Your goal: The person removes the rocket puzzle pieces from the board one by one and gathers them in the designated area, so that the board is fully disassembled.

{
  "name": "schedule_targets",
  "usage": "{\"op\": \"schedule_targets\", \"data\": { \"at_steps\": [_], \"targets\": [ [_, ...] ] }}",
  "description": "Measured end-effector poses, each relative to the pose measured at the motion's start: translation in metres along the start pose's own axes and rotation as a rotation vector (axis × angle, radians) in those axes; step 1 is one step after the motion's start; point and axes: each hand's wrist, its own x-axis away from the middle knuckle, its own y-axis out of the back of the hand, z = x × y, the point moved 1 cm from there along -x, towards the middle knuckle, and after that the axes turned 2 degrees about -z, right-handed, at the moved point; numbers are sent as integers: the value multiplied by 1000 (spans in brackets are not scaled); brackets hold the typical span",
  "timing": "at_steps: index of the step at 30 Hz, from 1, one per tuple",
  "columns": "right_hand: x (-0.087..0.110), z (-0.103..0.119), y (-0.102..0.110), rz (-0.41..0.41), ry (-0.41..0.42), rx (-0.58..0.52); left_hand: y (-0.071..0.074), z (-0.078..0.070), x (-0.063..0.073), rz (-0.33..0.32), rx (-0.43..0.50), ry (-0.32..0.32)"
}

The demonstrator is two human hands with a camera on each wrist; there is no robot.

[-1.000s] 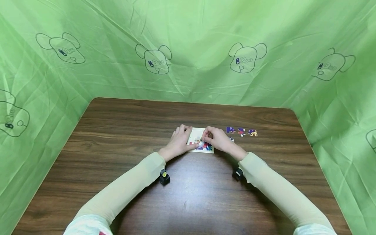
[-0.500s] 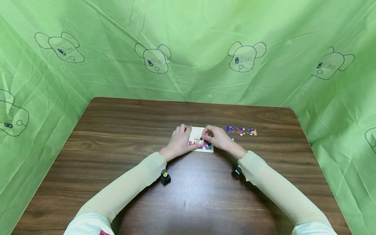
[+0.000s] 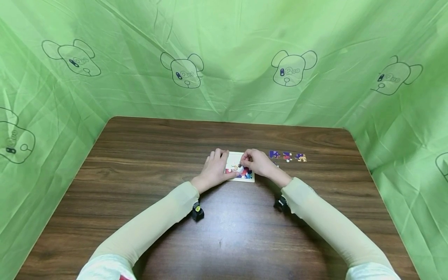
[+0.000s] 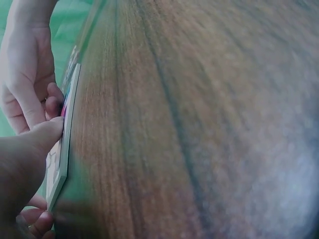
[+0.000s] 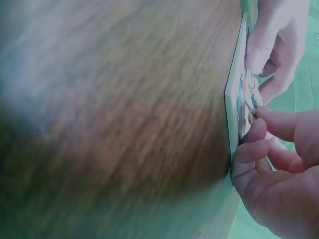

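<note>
A small white-rimmed jigsaw puzzle tray [image 3: 245, 180] lies on the table, its lower part filled with colourful pieces and its upper part pale. My left hand [image 3: 212, 168] holds the tray at its left side, thumb over the lower edge and fingers along the far left. From the right, my right hand [image 3: 259, 163] reaches over the tray. Its thumb and index finger pinch a puzzle piece [image 5: 253, 112] right at the picture surface, mostly covered by the fingertips in the right wrist view.
Three loose puzzle pieces, one purple [image 3: 274, 154], one purple and red [image 3: 287, 156], one purple and yellow [image 3: 301, 157], lie in a row right of the tray. Another shows partly behind my right hand. Green cloth [image 3: 224, 89] surrounds the brown wooden table [image 3: 168, 136].
My right fingers have shifted slightly over the tray, showing more of a dark-spotted piece near their tips. The left thumb has slid a little right along the lower edge.
</note>
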Motion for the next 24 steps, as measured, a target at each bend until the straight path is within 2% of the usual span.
{"op": "schedule_targets", "data": {
  "at_steps": [7,11,16,24],
  "targets": [
    [-1,-1,-2,-15,-21,-35,0,0,0,11,18,3],
    [-3,-2,-3,-42,-49,-19,1,0,0,14,21,2],
    [-6,-1,-3,-38,-60,14,0,1,0,8,23,4],
    [-6,0,-4,-51,-70,0,1,-1,1,6,18,6]
  ]
}}
